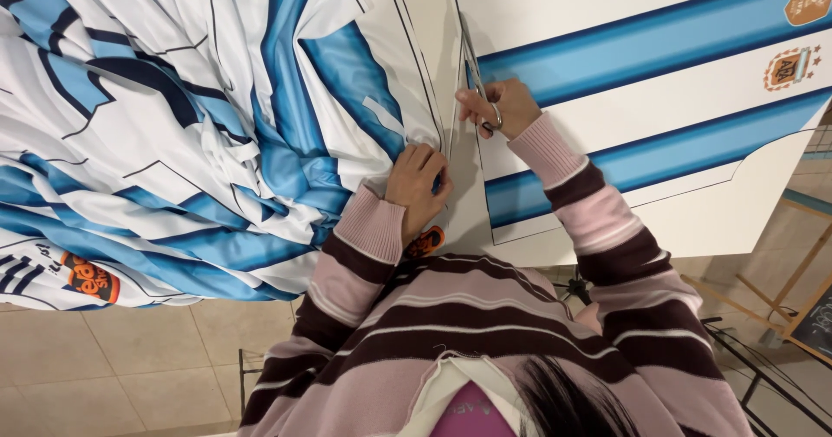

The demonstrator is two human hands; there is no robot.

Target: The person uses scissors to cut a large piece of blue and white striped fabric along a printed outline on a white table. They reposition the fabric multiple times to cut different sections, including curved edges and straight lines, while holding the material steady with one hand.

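Scissors (475, 73): gripped in right hand (496, 107), blades pointing away along a printed cut line. Fabric (607, 47): white with blue stripes, flat to the right of the cut. Left hand (418, 181): clenched on the bunched cut fabric, just beside the scissors. Table edge (693, 246) near the body; tiled floor (130, 359) below.

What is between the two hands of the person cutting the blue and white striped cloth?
In the head view, a strip of white printed fabric with thin black outline lines lies between the left hand and the right hand, which holds metal scissors.
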